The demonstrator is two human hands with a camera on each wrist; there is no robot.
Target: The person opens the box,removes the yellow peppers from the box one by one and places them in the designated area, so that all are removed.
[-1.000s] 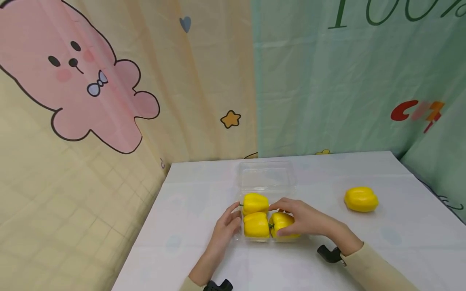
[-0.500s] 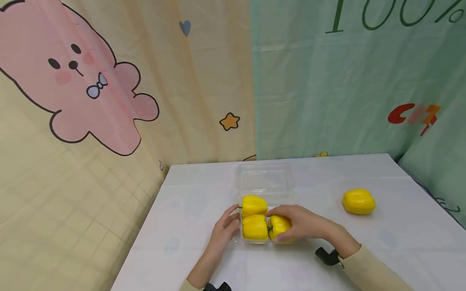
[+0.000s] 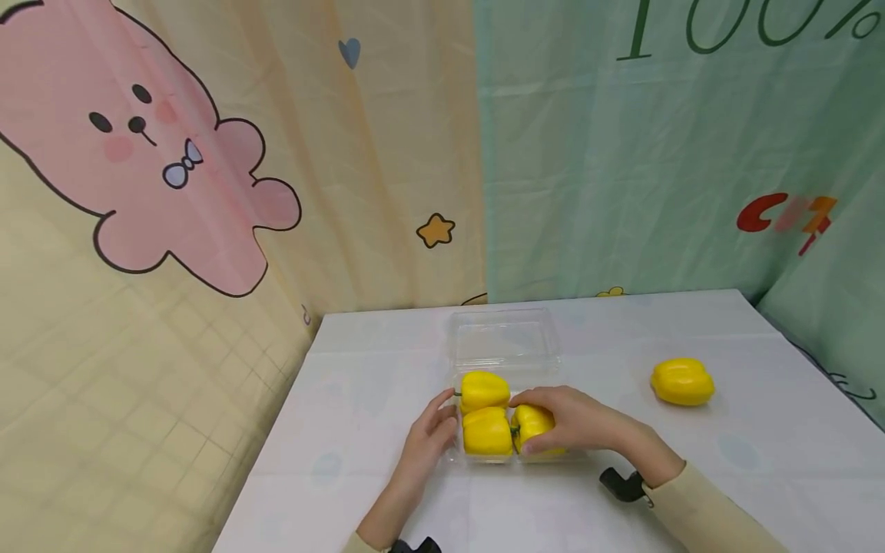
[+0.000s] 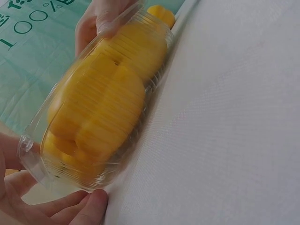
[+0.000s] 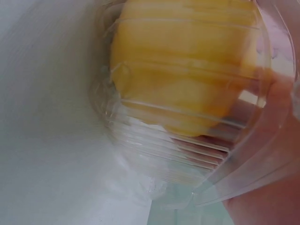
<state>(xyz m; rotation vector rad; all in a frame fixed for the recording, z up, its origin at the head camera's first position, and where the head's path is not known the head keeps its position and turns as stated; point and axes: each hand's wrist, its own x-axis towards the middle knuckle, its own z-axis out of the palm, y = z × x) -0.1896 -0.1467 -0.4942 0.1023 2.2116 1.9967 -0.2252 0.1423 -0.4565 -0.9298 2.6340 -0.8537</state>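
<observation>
A clear plastic clamshell box [image 3: 498, 459] lies with its lid [image 3: 505, 338] folded back, away from the person. In it are three yellow bell peppers: one at the back left [image 3: 484, 390], one at the front left [image 3: 487, 432] and one at the front right [image 3: 534, 426]. My right hand [image 3: 570, 421] reaches over the box wall and grips the front right pepper between thumb and fingers. At the box's left side my left hand [image 3: 430, 438] rests with loosely bent fingers. In the left wrist view, its fingertips [image 4: 96, 206] sit right at the box's corner.
Another yellow bell pepper [image 3: 683, 382] lies on the white-covered table [image 3: 332, 445], to the right of the box. Printed curtains [image 3: 588, 153] hang behind the table. Each wrist carries a black camera mount [image 3: 624, 484].
My right hand's fingers have settled lower and closer round the front right pepper. The box, the other peppers and my left hand have kept their places; the head view has tilted slightly.
</observation>
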